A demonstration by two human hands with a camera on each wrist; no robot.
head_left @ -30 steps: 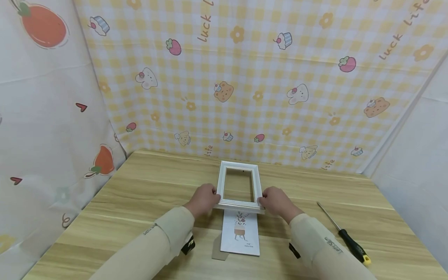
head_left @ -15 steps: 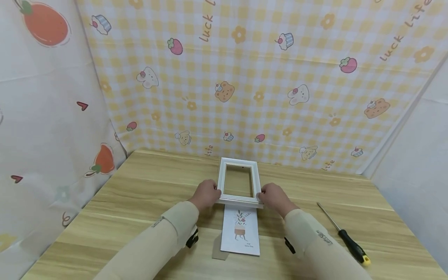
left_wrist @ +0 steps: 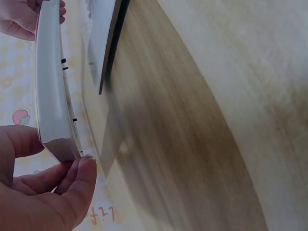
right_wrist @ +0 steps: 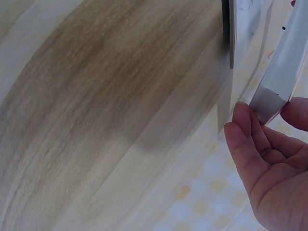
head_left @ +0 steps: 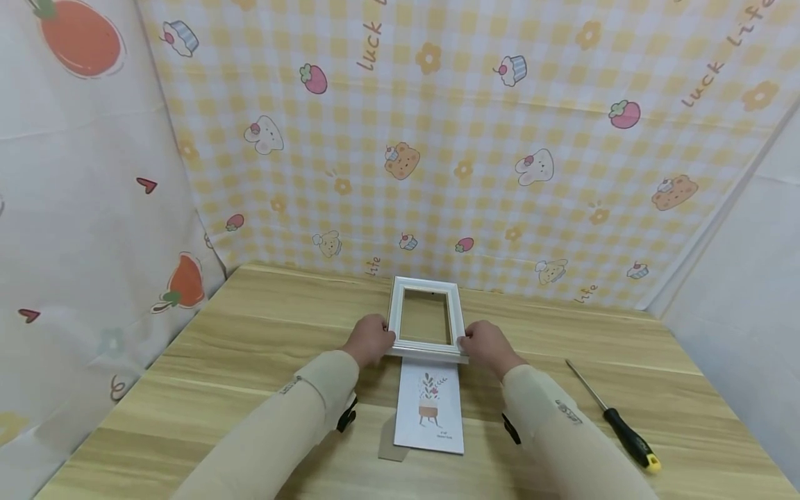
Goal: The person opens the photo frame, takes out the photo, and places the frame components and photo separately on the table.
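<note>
A white picture frame (head_left: 395, 312) with an open middle is held between both hands, raised above the table and seen through to the wood. My left hand (head_left: 370, 339) pinches its near left corner, thumb on the front face and fingers beneath. At the near right corner my right hand (head_left: 490, 345) grips it the same way. In the left wrist view small dark tabs stick out from the back of the picture frame (left_wrist: 50, 91). Just below its near edge lies a white board printed with a potted plant (head_left: 428, 410), its far end hidden under the frame.
A screwdriver (head_left: 615, 420) with a black and yellow handle lies on the wooden table (head_left: 269, 333) at the right. A grey flap (head_left: 392, 444) shows beside the printed board's lower left. Patterned cloth (head_left: 462, 139) hangs behind the table, with white cloth at both sides.
Both hands have carried the picture frame slightly away from the body, toward the back cloth. More of the printed board shows below it. The screwdriver and board have stayed put.
</note>
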